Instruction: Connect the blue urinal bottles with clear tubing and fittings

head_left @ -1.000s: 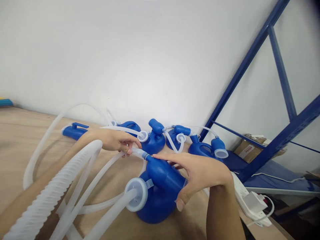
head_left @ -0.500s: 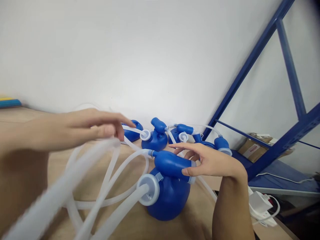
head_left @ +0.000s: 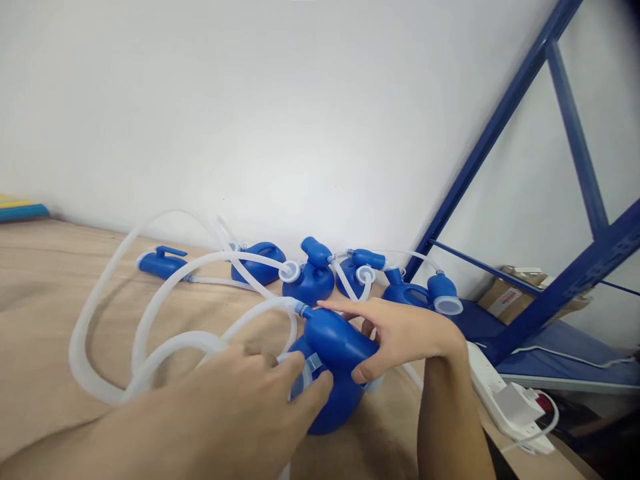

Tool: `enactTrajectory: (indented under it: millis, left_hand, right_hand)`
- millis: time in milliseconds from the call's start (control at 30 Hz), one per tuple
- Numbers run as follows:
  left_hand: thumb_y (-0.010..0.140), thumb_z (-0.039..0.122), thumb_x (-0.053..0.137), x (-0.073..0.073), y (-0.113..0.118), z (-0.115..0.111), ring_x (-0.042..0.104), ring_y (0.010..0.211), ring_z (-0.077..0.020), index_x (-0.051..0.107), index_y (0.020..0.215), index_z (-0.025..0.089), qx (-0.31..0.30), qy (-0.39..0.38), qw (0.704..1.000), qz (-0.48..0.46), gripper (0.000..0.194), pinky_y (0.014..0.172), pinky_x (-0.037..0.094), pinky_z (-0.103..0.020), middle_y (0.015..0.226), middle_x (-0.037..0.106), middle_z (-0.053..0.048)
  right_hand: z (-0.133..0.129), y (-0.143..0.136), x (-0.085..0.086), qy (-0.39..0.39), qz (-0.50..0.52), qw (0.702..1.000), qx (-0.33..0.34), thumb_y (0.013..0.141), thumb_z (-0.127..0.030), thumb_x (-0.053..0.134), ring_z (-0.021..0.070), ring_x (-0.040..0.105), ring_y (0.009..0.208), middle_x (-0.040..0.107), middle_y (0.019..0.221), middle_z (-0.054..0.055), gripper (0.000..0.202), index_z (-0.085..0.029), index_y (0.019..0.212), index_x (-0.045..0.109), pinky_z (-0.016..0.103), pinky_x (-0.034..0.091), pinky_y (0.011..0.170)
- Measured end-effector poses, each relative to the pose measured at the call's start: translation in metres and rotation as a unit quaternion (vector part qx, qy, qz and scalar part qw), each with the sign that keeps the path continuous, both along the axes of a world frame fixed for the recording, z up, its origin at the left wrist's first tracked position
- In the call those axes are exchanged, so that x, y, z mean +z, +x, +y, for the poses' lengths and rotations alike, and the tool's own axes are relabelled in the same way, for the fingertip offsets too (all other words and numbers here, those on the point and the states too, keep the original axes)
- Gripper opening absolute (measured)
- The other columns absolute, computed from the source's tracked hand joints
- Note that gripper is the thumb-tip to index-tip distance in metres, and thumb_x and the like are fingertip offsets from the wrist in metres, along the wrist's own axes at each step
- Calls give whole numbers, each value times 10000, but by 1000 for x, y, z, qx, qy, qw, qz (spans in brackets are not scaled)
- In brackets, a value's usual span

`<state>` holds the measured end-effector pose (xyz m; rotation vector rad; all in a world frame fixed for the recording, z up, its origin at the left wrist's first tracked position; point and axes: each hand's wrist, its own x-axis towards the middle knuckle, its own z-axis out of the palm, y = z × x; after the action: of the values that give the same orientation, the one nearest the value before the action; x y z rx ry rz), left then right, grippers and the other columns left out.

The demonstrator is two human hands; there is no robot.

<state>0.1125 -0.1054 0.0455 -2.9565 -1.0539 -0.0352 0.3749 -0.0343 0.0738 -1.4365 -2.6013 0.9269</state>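
A blue plastic urinal jug (head_left: 340,400) stands on the table in front of me, its white cap (head_left: 301,383) facing left. On top of it lies a blue urinal receiver (head_left: 336,337) with a clear hose (head_left: 260,312) joined to its narrow end. My right hand (head_left: 400,340) grips the receiver from the right, thumb in front and fingers over the back. At the cap is my left hand (head_left: 260,393), with thumb and forefinger bent around its edge; the hand hides most of the cap. White hose loops (head_left: 175,343) spread out behind my left wrist.
Several more blue jugs (head_left: 307,283) with receivers and hoses line the wall. A separate receiver (head_left: 163,263) lies at left. Toward the right are a white power strip (head_left: 493,383), a blue metal rack (head_left: 483,150) and a cardboard box (head_left: 505,300). A yellow and blue object (head_left: 23,210) sits far left.
My left hand has dropped from above the hoses, toward the right, onto the jug's cap. The hose loops have fallen back to the left. My right hand stays at the receiver, which has tilted slightly.
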Motion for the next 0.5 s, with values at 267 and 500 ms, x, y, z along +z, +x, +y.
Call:
enactTrajectory:
  millis: [267,500]
  left_hand:
    - [783,525,680,10,20,7,611,1199,-472,679,1296,228,123,-46,990,44,592,936,524,-591,1305,653,-226]
    - [815,501,616,16,22,51,639,1174,-457,550,1384,139,193,-53,980,14,678,961,511,-576,1338,612,-257]
  right_hand:
    - [14,-19,-7,4,-11,1000,-26,636,-689,875,413,516,1423,489,1622,107,1275,-351,1681,227,489,446,1143]
    - [25,-14,-13,3,-4,999,-54,714,-748,795,371,688,1160,702,1346,125,1229,-313,1694,195,455,529,997]
